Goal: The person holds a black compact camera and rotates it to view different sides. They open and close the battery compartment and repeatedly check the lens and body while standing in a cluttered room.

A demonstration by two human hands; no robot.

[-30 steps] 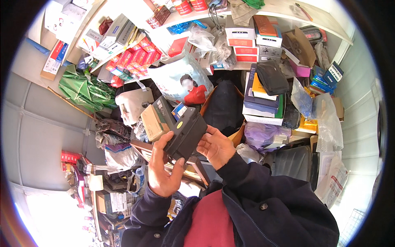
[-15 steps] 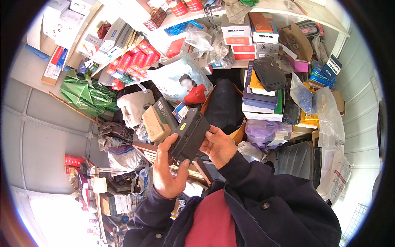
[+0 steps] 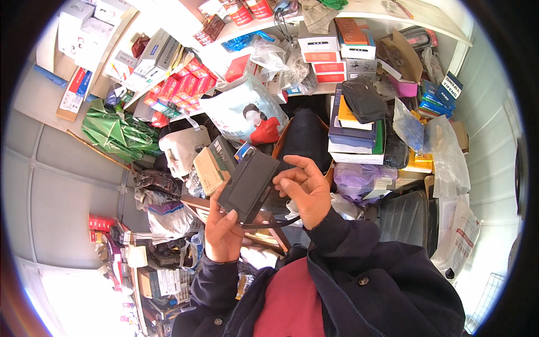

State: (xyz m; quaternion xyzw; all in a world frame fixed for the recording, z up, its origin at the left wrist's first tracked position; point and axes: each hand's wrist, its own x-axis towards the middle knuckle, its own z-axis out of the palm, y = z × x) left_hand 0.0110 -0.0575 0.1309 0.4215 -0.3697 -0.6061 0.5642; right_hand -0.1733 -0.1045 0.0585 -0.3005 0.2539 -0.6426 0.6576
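A black box-shaped device [image 3: 250,184] with a recessed panel on its broad face is held tilted in front of my chest. Gripping its lower left end is my left hand [image 3: 223,233], the thumb over the near edge. My right hand [image 3: 307,192] is at the right end, with thumb and fingertips bent together at the edge and the index finger raised. A thin black strap or cable [image 3: 268,226] runs from the device's lower end toward my right wrist. Just behind the device sit a tan box [image 3: 209,170] and a dark grey box [image 3: 222,153].
A white printed bag [image 3: 238,109] stands beyond the device. Stacked books and boxes [image 3: 353,137] rise to the right, topped by a black pouch [image 3: 364,100]. A purple bag [image 3: 355,181] lies below them. Crowded shelves [image 3: 393,8] line the back; green plastic sheeting [image 3: 115,128] hangs left.
The device has turned, so its broad panelled face now shows and the yellow-green sticker is out of sight. A black strap or cable has come into view. My right index finger has lifted.
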